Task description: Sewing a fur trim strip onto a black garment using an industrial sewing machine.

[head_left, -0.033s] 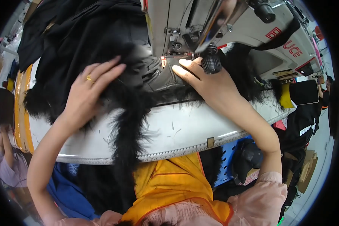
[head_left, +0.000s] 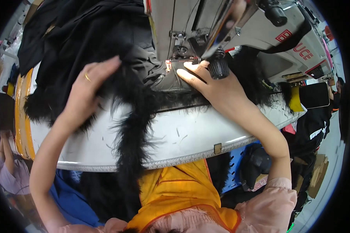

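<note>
Both hands [head_left: 84,85] [head_left: 221,87] partly hide dark cloth [head_left: 166,82], the left blurred.

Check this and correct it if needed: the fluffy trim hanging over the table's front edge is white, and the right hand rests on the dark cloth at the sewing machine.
Wrong on the colour: the head view shows that the fluffy trim hanging over the table's front edge is black. The right hand does rest on the dark cloth at the sewing machine.
</note>
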{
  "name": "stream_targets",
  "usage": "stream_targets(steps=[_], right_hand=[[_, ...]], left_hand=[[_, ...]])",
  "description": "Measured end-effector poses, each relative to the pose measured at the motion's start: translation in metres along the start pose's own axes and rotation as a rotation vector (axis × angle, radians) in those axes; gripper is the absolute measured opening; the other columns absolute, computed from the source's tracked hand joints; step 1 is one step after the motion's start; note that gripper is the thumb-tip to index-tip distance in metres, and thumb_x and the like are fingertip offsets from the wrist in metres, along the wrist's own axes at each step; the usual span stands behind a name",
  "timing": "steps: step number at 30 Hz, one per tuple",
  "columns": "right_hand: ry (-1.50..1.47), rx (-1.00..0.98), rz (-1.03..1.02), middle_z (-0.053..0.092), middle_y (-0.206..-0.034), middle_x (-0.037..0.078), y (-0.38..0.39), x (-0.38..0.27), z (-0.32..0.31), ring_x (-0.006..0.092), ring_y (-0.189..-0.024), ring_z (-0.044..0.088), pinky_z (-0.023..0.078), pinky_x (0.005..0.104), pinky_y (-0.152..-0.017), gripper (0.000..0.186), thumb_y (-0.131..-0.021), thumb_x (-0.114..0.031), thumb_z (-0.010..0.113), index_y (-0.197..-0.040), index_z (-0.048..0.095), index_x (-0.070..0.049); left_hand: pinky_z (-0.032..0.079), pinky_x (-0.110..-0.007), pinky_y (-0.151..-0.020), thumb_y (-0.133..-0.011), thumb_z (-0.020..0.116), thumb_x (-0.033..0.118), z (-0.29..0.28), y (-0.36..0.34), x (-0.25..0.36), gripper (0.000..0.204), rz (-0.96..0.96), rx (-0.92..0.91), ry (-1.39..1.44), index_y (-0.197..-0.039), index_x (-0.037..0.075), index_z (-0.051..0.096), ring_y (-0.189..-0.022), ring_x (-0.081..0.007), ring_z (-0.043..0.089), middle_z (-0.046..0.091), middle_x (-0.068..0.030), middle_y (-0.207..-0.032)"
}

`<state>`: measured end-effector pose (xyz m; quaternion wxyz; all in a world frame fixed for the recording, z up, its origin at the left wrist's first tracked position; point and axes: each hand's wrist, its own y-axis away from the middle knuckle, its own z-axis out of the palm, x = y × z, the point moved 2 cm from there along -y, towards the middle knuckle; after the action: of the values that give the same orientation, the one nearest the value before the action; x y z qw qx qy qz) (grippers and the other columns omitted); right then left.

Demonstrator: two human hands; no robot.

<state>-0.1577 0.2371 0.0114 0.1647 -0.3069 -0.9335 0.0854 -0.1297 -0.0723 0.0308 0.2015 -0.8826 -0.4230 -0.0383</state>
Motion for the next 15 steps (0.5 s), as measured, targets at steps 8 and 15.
stream_targets(steps=[8,15], right_hand=[[-0.025,0.037,0.126,0.056,-0.128,-0.001,-0.006,-0.018,0.001,0.0201,-0.111,0.057,0.047,0.0340,-0.095,0.053,-0.083,-0.008,0.052,-0.133,0.054,-0.023],[-0.039,0.055,0.112,0.052,-0.133,0.001,-0.004,-0.010,0.002,0.0211,-0.112,0.056,0.042,0.0407,-0.099,0.048,-0.086,-0.010,0.051,-0.133,0.053,-0.018]], left_hand=[[0.031,-0.036,-0.111,-0.083,0.044,-0.013,0.006,-0.086,-0.141,0.083,0.140,0.016,-0.593,-0.153,0.019,0.013,-0.127,-0.0210,0.049,0.036,-0.0065,-0.150],[0.028,-0.046,-0.114,-0.074,0.076,0.023,-0.063,-0.078,-0.011,0.068,0.310,-0.112,-0.214,-0.134,0.009,0.048,-0.130,-0.0309,0.045,0.049,-0.0122,-0.138]])
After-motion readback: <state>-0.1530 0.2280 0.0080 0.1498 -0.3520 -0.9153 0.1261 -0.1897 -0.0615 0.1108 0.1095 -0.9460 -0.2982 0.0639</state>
